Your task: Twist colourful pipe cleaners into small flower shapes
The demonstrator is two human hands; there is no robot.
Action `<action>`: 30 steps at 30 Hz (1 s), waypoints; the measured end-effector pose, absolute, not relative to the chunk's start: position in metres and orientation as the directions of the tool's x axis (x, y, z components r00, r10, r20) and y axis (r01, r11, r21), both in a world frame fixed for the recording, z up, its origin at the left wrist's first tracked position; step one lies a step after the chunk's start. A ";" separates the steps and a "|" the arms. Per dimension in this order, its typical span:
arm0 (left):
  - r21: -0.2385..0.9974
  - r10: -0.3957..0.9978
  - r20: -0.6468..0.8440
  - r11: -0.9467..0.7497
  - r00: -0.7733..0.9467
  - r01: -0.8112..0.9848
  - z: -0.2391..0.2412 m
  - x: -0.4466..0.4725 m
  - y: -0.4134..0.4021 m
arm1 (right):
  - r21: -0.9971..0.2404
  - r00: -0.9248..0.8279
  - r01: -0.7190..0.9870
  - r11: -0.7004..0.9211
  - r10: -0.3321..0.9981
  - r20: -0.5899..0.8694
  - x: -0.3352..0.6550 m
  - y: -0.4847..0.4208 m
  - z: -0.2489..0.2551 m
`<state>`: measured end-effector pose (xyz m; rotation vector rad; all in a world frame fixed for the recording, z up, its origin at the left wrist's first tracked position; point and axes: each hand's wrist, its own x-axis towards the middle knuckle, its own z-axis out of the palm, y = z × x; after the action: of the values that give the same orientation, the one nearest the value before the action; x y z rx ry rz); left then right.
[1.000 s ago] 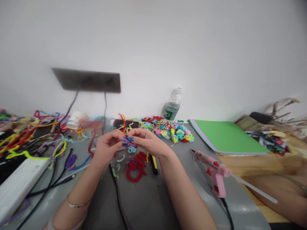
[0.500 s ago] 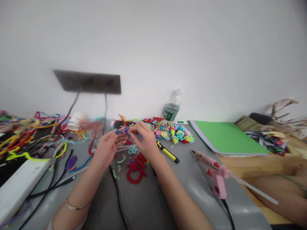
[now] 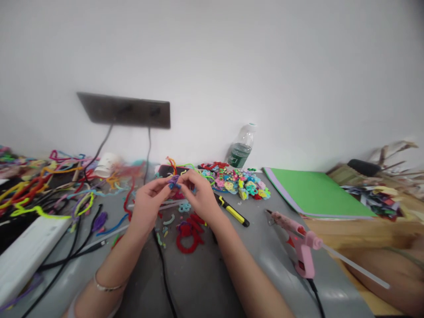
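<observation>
"Where was the purple chenille-stem piece (image 3: 174, 179)?"

"Between the two hands, held over the table (image 3: 265, 278). The left hand (image 3: 147, 201) pinched it between thumb and fingers, and the right hand (image 3: 200, 198) gripped its other side in the same way."

"Could its exact shape be made out?"

"No, the fingertips covered too much of it."

"What did handling it well seem to call for?"

"Probably one hand holding firm while the other worked with small, light pinches; fuzzy wire likely bent easily and could be squashed out of shape."

"And what lay around the hands?"

"A pale blue flower (image 3: 184, 207) lay just to the near side of the fingertips, with a red fuzzy ring (image 3: 186, 244) nearer the person. A yellow-and-black utility knife (image 3: 235, 214) lay just right of the right hand, so that wrist was best kept clear of it. The pink glue gun (image 3: 304, 249) was farther right."
</observation>
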<state>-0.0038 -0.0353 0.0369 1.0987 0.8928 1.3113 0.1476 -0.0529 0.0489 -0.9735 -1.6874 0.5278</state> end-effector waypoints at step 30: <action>0.993 0.985 0.088 -0.074 0.150 -0.096 0.043 -0.010 -0.031 | -0.964 -0.163 -0.259 0.059 0.981 0.104 0.152 -0.042 0.035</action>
<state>-0.0096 -0.0311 0.0427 1.2703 0.9895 1.1938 0.1518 -0.0425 0.0353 -0.8703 -1.1779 1.3841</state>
